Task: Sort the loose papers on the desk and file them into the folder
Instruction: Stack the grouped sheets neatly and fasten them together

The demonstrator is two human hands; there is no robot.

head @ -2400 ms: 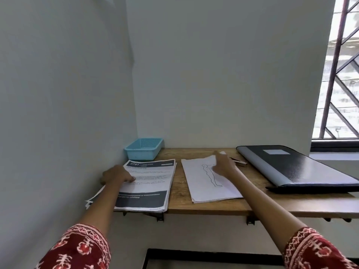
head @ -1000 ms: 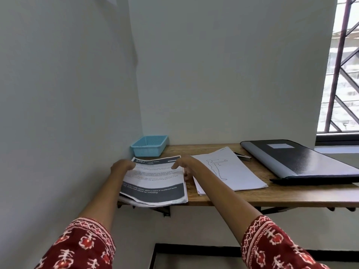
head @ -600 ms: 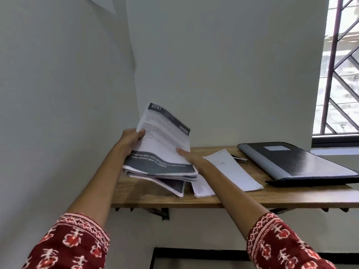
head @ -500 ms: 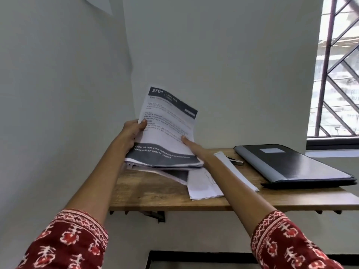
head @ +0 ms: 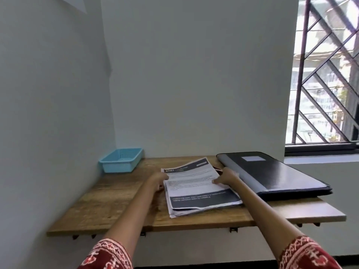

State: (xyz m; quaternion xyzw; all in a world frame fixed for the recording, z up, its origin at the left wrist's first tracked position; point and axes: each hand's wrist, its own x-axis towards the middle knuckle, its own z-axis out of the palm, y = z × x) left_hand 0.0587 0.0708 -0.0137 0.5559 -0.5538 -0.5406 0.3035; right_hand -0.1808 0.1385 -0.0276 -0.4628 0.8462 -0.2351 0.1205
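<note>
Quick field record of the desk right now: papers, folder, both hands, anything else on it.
papers: one stack flat on the wooden desk, printed sheet with dark bands on top
folder: black folder, closed, right of the stack
left hand: left hand at the stack's left edge
right hand: right hand at the stack's right edge
other: blue basket in the back left corner
filing: not yet done

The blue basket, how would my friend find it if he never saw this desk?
Start at the wooden desk fixed to the white walls and look to its far left corner. The blue basket sits there, against the wall. It is the only bright blue thing, a small open tub, apart from the paper stack and black folder.
</note>
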